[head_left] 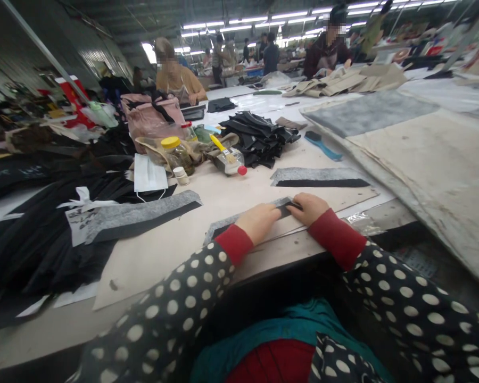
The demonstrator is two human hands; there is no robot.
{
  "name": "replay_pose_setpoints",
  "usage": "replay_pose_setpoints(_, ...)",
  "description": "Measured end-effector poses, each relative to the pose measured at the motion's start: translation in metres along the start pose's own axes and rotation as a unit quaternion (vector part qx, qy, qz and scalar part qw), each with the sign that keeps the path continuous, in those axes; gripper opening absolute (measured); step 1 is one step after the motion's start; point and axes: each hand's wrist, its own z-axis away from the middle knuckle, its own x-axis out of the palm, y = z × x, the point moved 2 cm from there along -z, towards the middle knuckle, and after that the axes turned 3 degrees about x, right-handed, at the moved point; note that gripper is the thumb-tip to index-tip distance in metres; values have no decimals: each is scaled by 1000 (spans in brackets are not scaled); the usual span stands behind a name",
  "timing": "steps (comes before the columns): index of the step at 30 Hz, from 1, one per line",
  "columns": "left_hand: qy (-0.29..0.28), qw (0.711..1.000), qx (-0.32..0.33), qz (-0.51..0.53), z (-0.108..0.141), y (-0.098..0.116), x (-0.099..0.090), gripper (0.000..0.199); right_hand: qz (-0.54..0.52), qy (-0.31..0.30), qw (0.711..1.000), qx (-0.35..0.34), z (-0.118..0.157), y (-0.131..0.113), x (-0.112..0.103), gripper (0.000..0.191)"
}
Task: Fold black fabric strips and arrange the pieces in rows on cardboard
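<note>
A grey strip of fabric [225, 221] with a black edge lies slantwise on the cardboard sheet in front of me. My left hand [260, 221] presses on its middle with closed fingers. Close by on the right, my right hand [309, 208] pinches the black edge of the same strip. My fingertips partly hide the strip between them. Just beyond my hands lies a second grey-and-black strip [319, 176]. Further left, another such strip [143, 213] rests over dark cloth and the board.
A stack of black pieces [259, 137], a yellow-handled brush [223, 149] on a clear bottle, a yellow-lidded jar [175, 154] and a blue brush [323, 146] stand or lie beyond. Black cloth [43, 234] is heaped left; layered pale sheets [431, 143] lie right. Co-workers are across the table.
</note>
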Motion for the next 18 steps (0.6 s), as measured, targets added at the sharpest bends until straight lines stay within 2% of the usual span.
replay_pose_setpoints(3,55,995,18,80,-15,0,22,19,-41,14,999,9,1,1,1,20)
replay_pose_setpoints(6,87,989,8,122,-16,-4,34,18,-109,40,993,28,2,7,0,15)
replay_pose_setpoints(8,96,987,2,128,-14,-6,37,21,-154,35,987,39,0,13,-2,15)
replay_pose_setpoints(11,99,987,-3,128,-12,-7,38,25,-199,-8,978,66,-4,23,-3,19)
replay_pose_setpoints(14,99,987,-6,127,-13,-8,40,28,-198,-44,975,94,-7,28,-2,22)
replay_pose_setpoints(18,101,987,-6,124,-14,-8,42,30,-174,-52,977,109,-9,28,1,23)
